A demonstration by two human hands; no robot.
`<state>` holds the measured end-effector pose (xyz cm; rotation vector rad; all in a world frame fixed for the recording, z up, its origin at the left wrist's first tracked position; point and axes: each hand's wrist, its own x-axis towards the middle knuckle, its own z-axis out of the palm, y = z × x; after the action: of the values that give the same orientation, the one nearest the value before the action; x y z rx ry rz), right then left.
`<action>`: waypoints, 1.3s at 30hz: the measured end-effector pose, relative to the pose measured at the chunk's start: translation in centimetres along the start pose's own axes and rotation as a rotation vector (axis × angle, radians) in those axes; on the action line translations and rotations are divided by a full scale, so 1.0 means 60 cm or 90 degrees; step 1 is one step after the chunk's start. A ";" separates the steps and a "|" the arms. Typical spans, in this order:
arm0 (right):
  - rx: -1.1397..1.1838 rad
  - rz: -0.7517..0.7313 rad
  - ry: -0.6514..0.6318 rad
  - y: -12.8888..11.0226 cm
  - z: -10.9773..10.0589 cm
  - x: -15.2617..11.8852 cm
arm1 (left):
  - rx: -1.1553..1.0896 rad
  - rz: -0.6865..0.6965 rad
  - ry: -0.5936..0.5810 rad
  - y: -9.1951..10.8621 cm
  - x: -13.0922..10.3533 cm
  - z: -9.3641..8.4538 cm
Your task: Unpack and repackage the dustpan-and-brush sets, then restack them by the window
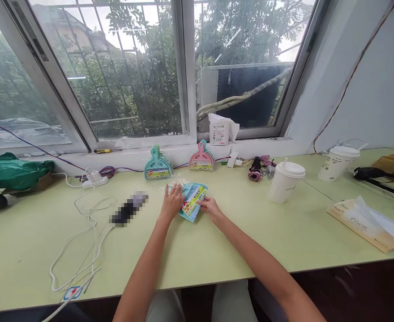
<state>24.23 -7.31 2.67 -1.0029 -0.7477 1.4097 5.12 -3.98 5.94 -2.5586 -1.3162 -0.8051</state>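
A light-blue toy-sized dustpan and brush set (194,201) in clear wrap, with a yellow printed label, lies tilted on the table between my hands. My right hand (210,208) pinches its right edge, thumb on top. My left hand (173,202) lies over the left end of the set, fingers stretched out and slightly apart; crinkled clear plastic shows past the fingertips. Behind them, a stack of teal dustpan sets (156,165) leans upright near the wall. To its right stands a pink dustpan set (202,157), with a greenish one behind it.
On the right are two white lidded cups (286,181) (338,163) and a tissue pack (365,223). Left lie white cables (92,223), a power strip (95,180) and a green plastic bag (12,172). A screwdriver (103,151) and a white packet (220,129) sit on the sill.
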 end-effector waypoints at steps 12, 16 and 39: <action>0.101 -0.135 0.009 -0.006 0.009 -0.010 | -0.888 -0.557 0.218 -0.005 0.010 0.015; 0.093 -0.138 0.013 -0.003 0.013 -0.011 | -1.120 -0.535 0.068 0.012 0.012 0.028; 0.106 -0.184 0.110 -0.023 -0.001 -0.003 | -1.118 -0.415 -0.016 0.103 0.010 0.048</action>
<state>24.89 -7.37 3.94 -0.8372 -0.6098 1.1016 11.46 -6.21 4.47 -2.8034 -1.8792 -3.1767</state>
